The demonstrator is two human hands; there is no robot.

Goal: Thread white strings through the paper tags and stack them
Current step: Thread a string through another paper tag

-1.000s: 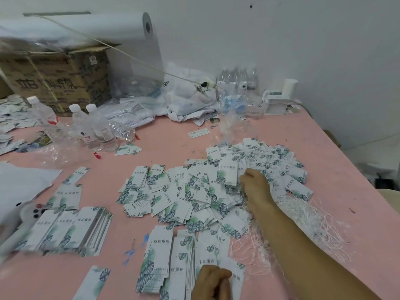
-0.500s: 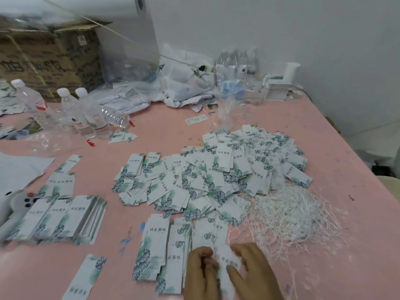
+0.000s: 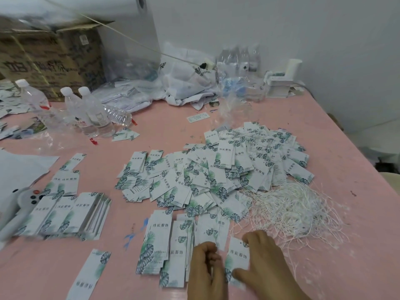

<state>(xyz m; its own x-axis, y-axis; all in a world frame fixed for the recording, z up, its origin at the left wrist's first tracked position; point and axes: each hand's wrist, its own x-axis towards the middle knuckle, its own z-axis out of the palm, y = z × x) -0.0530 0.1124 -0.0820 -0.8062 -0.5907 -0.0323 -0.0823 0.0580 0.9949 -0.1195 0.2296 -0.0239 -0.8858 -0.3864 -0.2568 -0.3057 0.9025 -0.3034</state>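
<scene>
In the head view, the right hand (image 3: 263, 259) grip pinches one paper tag (image 3: 237, 257) above the near worktop (image 3: 357, 267) while the left hand (image 3: 205, 266) grip is curled, contents unclear; steady the tag's hole end and feed one string from the white strings (image 3: 296, 210).

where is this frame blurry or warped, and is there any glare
Head view: cardboard box and roll at top left are motion-smeared; the pink table edge bows from wide-angle distortion; light is flat and soft, no hard glare; both hands slightly soft.
</scene>
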